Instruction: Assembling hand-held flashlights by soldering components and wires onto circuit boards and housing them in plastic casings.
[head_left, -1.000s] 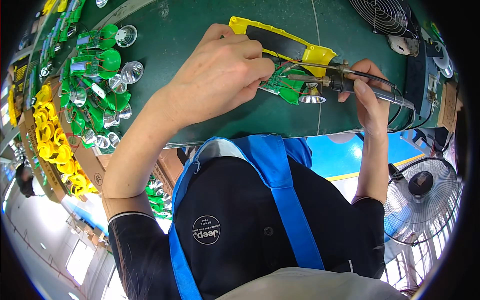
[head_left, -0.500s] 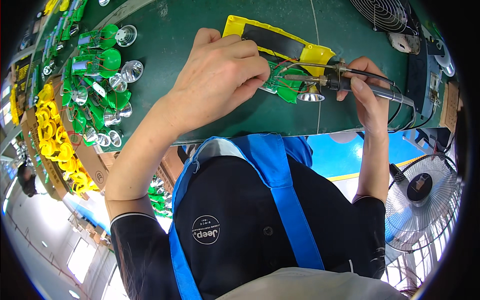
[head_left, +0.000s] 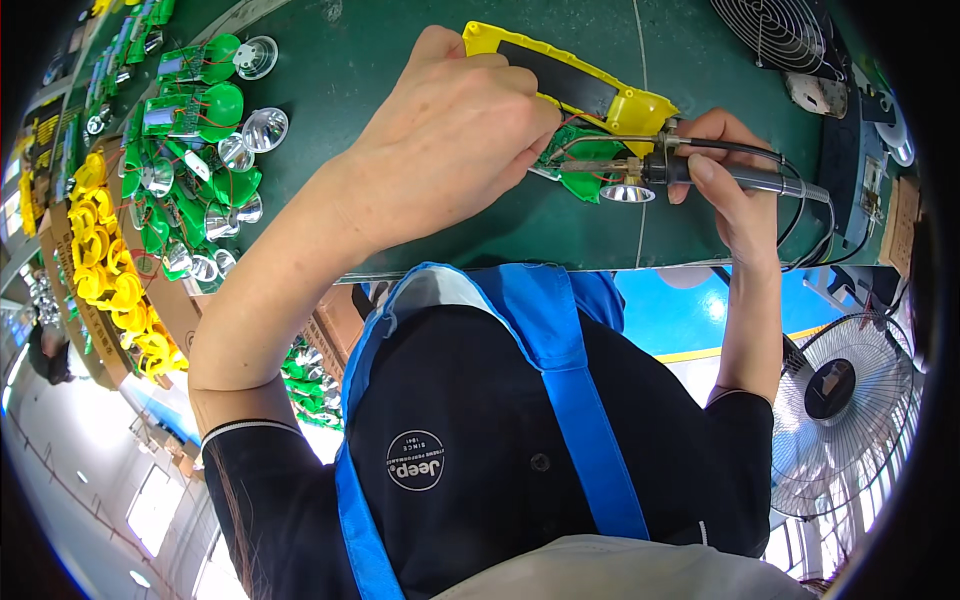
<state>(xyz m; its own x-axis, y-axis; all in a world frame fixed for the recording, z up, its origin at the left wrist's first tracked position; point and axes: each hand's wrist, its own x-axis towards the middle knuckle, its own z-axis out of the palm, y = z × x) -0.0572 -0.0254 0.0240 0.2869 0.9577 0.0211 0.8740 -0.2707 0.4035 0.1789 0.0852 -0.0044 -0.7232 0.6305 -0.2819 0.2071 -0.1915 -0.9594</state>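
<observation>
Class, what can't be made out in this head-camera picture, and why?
In the head view:
What the left hand holds, if anything: hidden behind that hand.
Left end of the green assembly: covered by the same hand.
Whether the soldering iron touches it: tip too small to judge.
Far side of the round wire guard: cut off by the top edge.

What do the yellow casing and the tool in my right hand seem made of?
Yellow casing: probably plastic, smooth, slight sheen, moulded rim. Tool: tip and side tube look like metal, dull brownish-grey; the dark handle could be plastic or rubber.
</observation>
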